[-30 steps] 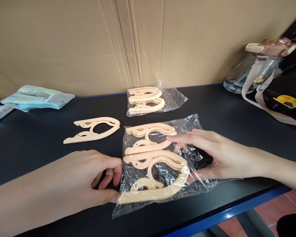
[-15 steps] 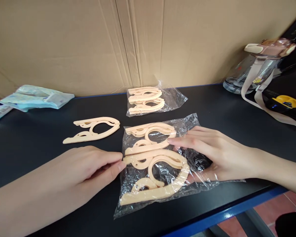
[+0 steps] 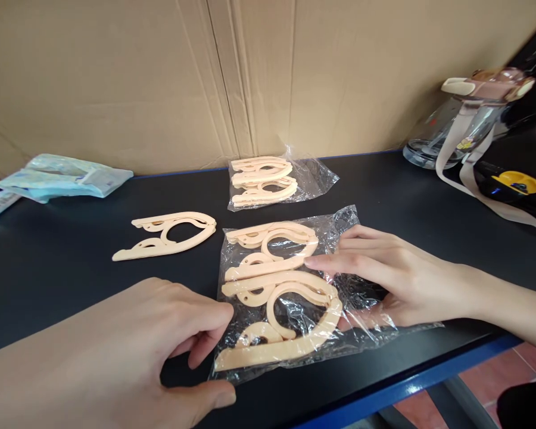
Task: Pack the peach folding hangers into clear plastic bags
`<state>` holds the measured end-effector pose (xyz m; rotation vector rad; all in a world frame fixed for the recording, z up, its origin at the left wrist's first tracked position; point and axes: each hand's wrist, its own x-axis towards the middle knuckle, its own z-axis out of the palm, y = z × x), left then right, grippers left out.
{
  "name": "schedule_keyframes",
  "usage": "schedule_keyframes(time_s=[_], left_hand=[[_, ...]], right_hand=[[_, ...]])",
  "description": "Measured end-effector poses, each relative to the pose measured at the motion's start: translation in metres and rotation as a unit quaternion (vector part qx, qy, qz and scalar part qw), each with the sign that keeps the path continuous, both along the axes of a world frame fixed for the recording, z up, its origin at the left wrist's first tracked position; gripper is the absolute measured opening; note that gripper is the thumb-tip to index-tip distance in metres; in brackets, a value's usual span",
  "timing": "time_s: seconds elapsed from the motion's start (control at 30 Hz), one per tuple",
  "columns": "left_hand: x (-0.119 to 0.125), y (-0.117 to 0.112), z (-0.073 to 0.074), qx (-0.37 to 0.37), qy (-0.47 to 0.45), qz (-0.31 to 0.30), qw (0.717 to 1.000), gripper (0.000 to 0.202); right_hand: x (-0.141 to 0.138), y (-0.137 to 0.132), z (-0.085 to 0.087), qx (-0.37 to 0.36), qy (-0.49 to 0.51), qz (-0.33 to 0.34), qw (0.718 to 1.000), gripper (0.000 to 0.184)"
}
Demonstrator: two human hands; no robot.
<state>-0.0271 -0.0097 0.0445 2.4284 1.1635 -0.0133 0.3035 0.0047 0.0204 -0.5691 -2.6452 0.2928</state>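
A clear plastic bag [image 3: 352, 217] lies on the black table, with two beige folding hangers [image 3: 315, 345] inside, folded and side by side. My right hand [image 3: 399, 277] grips the bag's right side, index fingertip against the far hanger's curved end; its thumb is partly behind the film. At the bag's near left corner, my left hand [image 3: 174, 345] is open, thumb and fingers apart on the near side. The index finger comes close to the bag's left edge; whether it touches is unclear. A loose folded hanger [image 3: 192, 241] lies on the table beyond my left hand.
Another bag of folded hangers [image 3: 265, 182] lies at the back against a cardboard panel [image 3: 138, 77]. A light blue soft packet [image 3: 67, 179] is at the back left. A clear bottle with a strap [image 3: 469, 125] stands back right, beside a black object [image 3: 527, 155]. The table's blue edge [image 3: 411, 387] runs in front.
My left hand has let go of the bag's left edge, moved slightly nearer to me and spread its thumb from its fingers. My right hand and the bag have barely moved.
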Motion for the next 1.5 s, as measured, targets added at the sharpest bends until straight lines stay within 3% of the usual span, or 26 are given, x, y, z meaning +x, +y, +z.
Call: schedule_keyframes(time_s=[0.1,0.37,0.57,0.73,0.97,1.23,1.5], left_hand=[[0.003,0.002,0.001,0.024,0.012,-0.042,0.999,0.039],[0.017,-0.004,0.007,0.148,0.07,-0.007,0.987,0.033],[0.012,0.003,0.001,0.089,-0.022,-0.079,0.993,0.031],[0.017,-0.002,0.006,0.054,0.038,-0.005,0.998,0.03],[0.019,-0.002,0.011,-0.017,0.03,0.021,0.999,0.025],[0.015,0.001,0.001,0.019,0.01,-0.041,0.999,0.027],[0.017,-0.006,0.003,0.024,0.022,-0.004,0.999,0.027]], right_hand=[[0.0,0.001,-0.001,0.005,0.001,0.006,1.0,0.067],[0.0,0.0,0.0,-0.003,-0.002,0.006,1.0,0.063],[0.001,0.0,0.001,-0.01,-0.007,0.004,1.0,0.064],[0.001,0.0,0.0,-0.007,-0.006,0.006,1.0,0.066],[0.001,0.0,0.0,-0.004,-0.009,-0.001,1.0,0.066],[0.001,0.0,0.002,-0.019,-0.016,-0.007,1.0,0.063],[0.0,0.0,0.001,-0.01,-0.002,-0.003,1.0,0.061]])
